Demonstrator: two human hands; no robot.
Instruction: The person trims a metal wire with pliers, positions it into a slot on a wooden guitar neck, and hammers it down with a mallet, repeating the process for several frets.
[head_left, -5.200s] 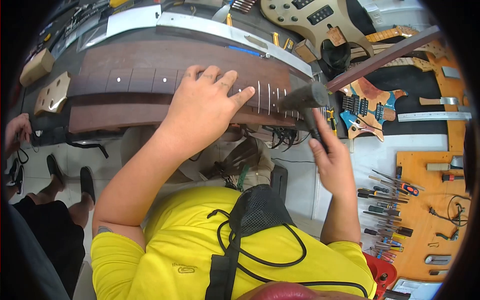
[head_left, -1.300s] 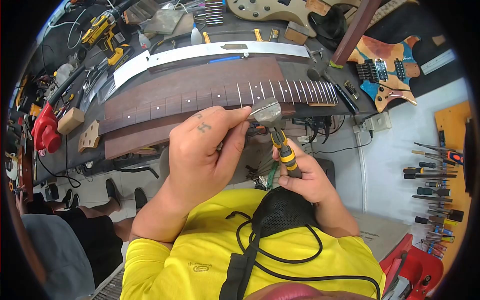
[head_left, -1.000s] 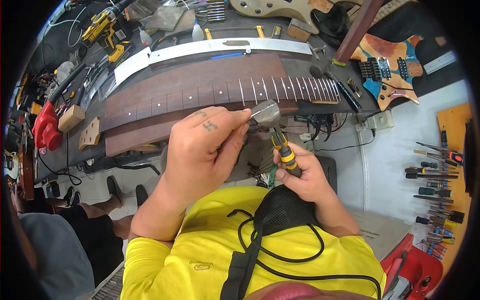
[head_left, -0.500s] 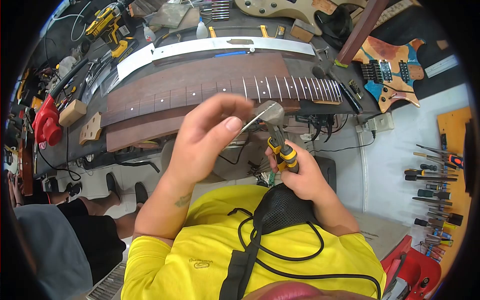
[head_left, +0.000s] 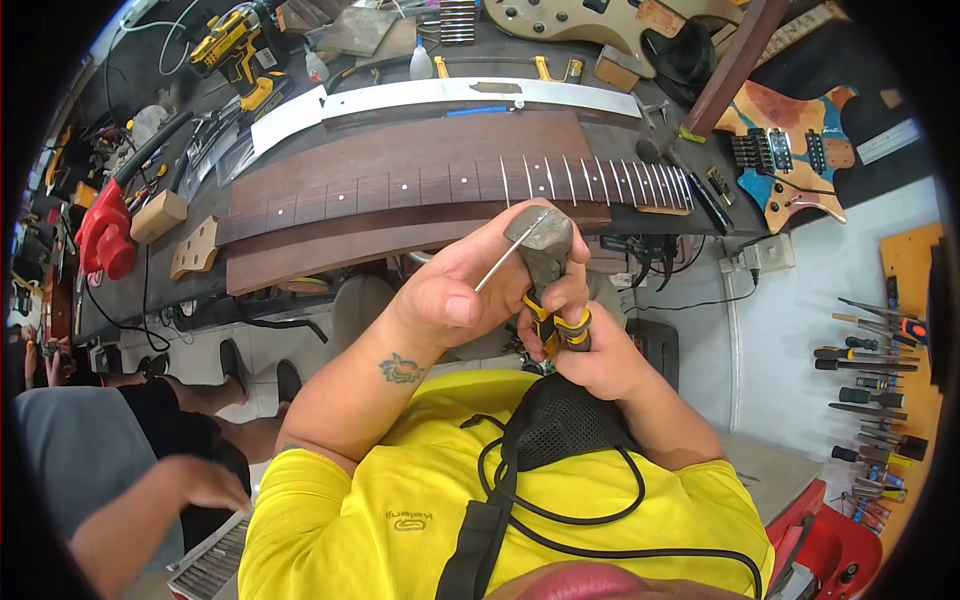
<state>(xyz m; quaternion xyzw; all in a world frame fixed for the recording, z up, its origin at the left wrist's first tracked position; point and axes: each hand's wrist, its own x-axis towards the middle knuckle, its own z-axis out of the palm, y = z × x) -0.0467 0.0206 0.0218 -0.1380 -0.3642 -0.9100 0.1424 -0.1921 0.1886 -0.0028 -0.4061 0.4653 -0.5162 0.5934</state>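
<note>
"Head view: were both hands close together?"
"Yes: the right hand (head_left: pixel 605 360) clutched one pair of pliers (head_left: pixel 545 245); the left hand (head_left: pixel 465 260) cradled its head, thumb free. One wire (head_left: pixel 505 258) crossed that head."
"Risk?"
"A slack squeeze could have dropped the wire. One fretboard (head_left: pixel 430 186) lay beyond."

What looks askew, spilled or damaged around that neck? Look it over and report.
Nothing stands out as spilled or damaged. The neck has metal frets only toward its right end in the picture, with just dark lines elsewhere, but that looks like unfinished work.
</note>
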